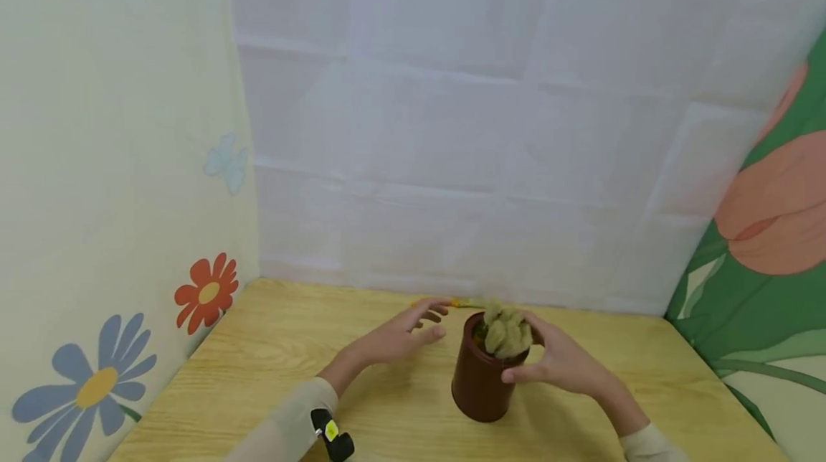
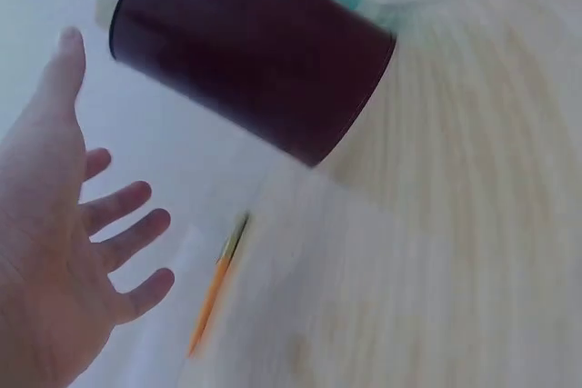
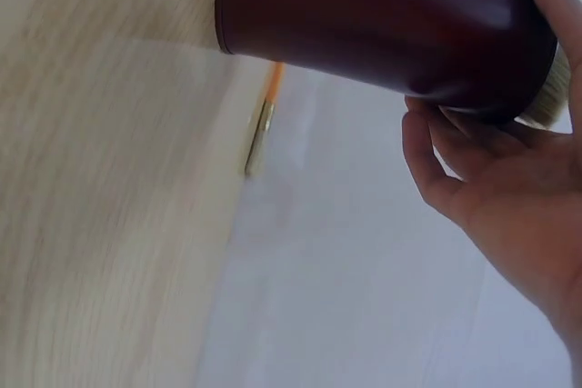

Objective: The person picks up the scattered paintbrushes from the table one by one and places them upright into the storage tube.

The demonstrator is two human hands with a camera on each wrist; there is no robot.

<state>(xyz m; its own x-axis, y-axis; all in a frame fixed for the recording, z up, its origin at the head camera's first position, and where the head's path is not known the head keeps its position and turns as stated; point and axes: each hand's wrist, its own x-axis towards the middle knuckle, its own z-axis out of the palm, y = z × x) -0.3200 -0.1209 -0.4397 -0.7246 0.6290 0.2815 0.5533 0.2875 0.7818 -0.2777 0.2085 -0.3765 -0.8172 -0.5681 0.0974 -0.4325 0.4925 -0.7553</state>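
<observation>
A dark maroon cylindrical holder (image 1: 482, 384) stands upright at the right of the wooden table, with tan bristle heads of brushes (image 1: 508, 333) bunched above its rim. My right hand (image 1: 561, 358) grips it near the top, thumb on the near side and fingers round the far side; the right wrist view shows those fingers (image 3: 446, 147) against its wall. To the left of the holder, my left hand (image 1: 403, 333) is apart from it with nothing in it, fingers spread and loosely bent, palm facing the holder (image 2: 255, 52).
Behind the hands, a paintbrush (image 2: 218, 283) with an orange handle lies along the table's back edge. The wooden table (image 1: 284, 347) meets a creased white sheet (image 1: 413, 125) at the back. Flower-printed panels (image 1: 103, 196) stand at both sides.
</observation>
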